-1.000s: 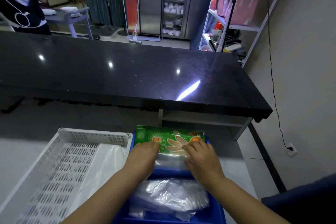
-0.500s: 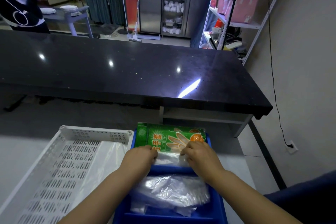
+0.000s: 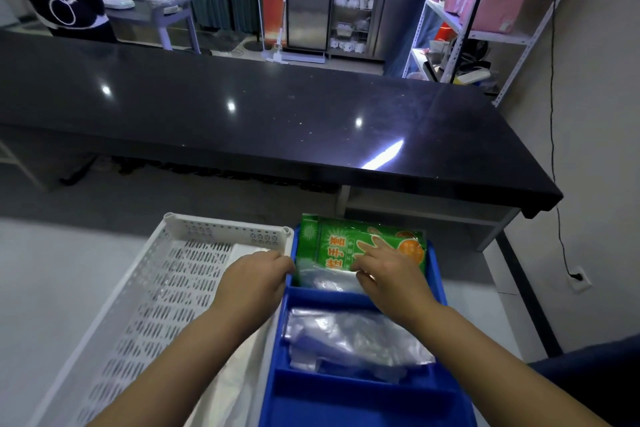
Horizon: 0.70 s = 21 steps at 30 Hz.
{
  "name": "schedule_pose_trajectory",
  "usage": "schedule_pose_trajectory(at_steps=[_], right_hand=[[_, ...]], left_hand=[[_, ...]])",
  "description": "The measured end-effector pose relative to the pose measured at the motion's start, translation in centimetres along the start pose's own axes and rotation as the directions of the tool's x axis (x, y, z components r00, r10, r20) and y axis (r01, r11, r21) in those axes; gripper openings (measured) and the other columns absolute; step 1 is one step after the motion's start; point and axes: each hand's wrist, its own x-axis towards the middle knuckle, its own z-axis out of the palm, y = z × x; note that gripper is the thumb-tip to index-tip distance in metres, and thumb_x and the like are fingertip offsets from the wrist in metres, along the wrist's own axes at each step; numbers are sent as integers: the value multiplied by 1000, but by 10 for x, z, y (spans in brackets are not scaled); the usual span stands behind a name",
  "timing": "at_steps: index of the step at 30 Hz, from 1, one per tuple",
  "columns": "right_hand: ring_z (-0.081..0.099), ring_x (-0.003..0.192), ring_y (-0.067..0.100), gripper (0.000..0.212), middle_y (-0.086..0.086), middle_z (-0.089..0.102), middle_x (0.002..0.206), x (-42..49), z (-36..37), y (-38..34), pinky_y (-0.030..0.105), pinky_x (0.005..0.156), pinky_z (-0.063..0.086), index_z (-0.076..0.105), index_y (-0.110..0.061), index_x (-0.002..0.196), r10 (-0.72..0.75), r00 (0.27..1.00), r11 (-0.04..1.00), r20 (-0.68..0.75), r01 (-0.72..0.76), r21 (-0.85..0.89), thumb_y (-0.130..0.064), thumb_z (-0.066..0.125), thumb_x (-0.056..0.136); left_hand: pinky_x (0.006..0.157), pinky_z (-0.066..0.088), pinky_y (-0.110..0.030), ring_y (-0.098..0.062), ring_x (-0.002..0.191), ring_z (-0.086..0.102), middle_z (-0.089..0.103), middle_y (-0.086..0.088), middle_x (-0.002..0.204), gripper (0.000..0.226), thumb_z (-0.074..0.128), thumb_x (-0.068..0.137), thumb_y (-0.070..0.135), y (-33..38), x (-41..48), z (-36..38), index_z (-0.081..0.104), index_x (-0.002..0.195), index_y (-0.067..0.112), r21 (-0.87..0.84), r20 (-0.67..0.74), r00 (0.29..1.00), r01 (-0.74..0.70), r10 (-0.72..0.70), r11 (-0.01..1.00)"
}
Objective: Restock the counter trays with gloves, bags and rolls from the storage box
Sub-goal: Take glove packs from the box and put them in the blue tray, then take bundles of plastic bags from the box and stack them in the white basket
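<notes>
A restaurant's service area: a long black stone counter [image 3: 277, 121] fronts a glass-door cabinet [image 3: 353, 0] stacked with white crockery, plates [image 3: 159, 2] sit on a trolley beyond its far edge, and metal shelving [image 3: 485, 10] (holding pink carrier bags) stands by its far right corner.

Present: two hands, left [image 3: 254, 282] and right [image 3: 393, 282]; one blue divided tray [image 3: 437, 274]; one white perforated tray [image 3: 145, 291]; one green glove pack [image 3: 341, 246]; one heap of clear bags [image 3: 349, 336]; one black counter [image 3: 263, 118].
</notes>
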Motion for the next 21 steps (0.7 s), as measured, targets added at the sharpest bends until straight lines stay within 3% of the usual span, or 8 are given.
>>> schedule_pose_trajectory(at_steps=[1,4,8,14,18,21], right_hand=[[65,97,28,11,7,74,90,3,4,-9,46,99,47,74,-11,88,-9,1000,1000,-8,9,5,-8,64,84],[63,81,24,14,5,73,86,11,12,-38,39,75,52,73,-13,92,-54,998,998,17,54,19,-13,60,86],[62,73,26,14,6,72,80,17,20,-71,35,62,49,73,-12,89,-183,982,983,54,182,32,-14,59,85],[66,73,28,13,6,73,79,28,30,-125,36,59,53,73,-14,91,-396,916,916,65,388,106,-12,65,81],[66,83,25,18,3,74,87,23,44,-168,35,66,52,71,-16,99,-506,853,858,129,481,181,-15,61,84],[69,81,25,16,3,75,87,16,56,-207,36,66,56,72,-16,96,-632,761,770,146,594,232,-13,66,82]], left_hand=[[65,38,-28,-18,89,60,67,5,96,23,48,87,21,-6,-6,-5,65,102,26,9,-8,1000,-2,3,1000],[66,47,-31,-20,81,62,68,2,90,20,51,88,20,-22,-26,-21,66,100,23,33,-9,1000,12,-11,999],[48,49,-32,-26,57,62,67,-3,66,9,72,73,7,-38,-63,-35,71,78,14,46,-57,996,73,-71,996],[43,47,-29,-25,52,61,67,-1,63,11,76,68,8,-46,-133,-49,70,72,16,103,-129,948,304,-291,947],[51,51,-33,-27,61,63,69,-3,72,6,64,79,13,-41,-194,-56,70,77,15,95,-156,851,518,-502,850],[53,54,-37,-28,62,65,69,-6,70,12,59,76,12,-36,-248,-67,70,72,11,90,-223,766,632,-602,770]])
